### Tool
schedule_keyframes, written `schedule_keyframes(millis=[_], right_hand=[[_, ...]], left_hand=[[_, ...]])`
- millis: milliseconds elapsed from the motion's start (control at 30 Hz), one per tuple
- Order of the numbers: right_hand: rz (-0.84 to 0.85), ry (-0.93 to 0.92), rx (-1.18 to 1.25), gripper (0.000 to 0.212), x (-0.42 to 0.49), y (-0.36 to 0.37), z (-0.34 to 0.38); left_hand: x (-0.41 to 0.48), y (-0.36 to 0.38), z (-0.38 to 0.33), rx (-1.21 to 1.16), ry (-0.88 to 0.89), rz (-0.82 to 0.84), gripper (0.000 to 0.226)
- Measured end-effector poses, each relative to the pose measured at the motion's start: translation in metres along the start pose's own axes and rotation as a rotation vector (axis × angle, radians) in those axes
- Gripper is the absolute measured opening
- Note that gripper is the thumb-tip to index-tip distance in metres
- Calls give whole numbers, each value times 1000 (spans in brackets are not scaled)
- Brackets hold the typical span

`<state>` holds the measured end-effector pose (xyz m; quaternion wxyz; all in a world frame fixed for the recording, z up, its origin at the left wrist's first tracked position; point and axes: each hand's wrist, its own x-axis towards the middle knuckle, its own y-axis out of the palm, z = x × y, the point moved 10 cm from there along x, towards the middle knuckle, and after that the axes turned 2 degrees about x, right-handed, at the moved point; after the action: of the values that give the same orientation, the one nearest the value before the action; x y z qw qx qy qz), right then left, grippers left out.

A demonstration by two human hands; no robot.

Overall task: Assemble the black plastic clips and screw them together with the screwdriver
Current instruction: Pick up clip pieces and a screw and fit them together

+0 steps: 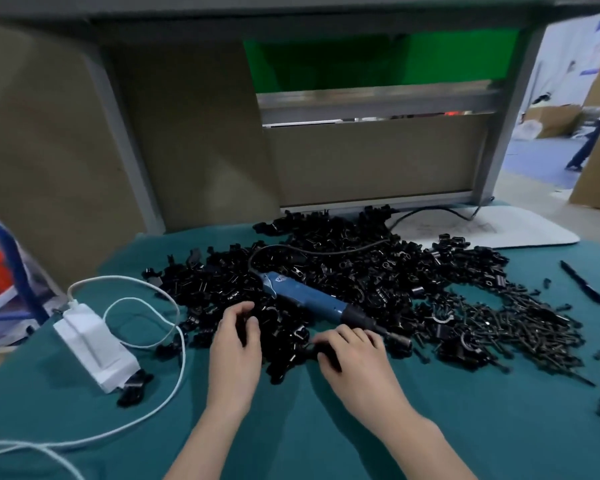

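Teal cloth covers the worktop. Far left we see a white adapter lying flat, its white cable looping beside it and running off the near-left edge.

Left hand sits at the near edge of the black clips, fingers curled into the heap (we can't tell whether they have one pinched). The clips are heaped across the middle of the cloth.

Blue screwdriver lies on top of the heap, black nose pointing near-right, cord trailing back over the clips; neither hand grips it.

Right hand is just beside that nose, fingers curled round a single black clip at the heap's near edge.

Right of that, dark screws are spread loose, touching the clips. Black pen lies apart at far right.
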<state>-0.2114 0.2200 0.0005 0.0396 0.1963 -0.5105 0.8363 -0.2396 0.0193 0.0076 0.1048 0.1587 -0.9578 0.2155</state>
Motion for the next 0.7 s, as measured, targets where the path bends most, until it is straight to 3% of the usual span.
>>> schedule_keyframes(millis=[167,333,533,700], right_hand=[[-22,61,125,18,2,-4,-8],[-39,160,300,13,0,-6,-19],[-8,159,307,21,-2,-6,-18],[2,176,335,21,-4,-7,-17]], left_hand=[[2,-10,17,-298,-145,-78,34],[3,-14,18,-358,-134,-117,41],[1,-16,10,-266,-67,-148,39],[-10,-16,-17,-103,138,-139,40]])
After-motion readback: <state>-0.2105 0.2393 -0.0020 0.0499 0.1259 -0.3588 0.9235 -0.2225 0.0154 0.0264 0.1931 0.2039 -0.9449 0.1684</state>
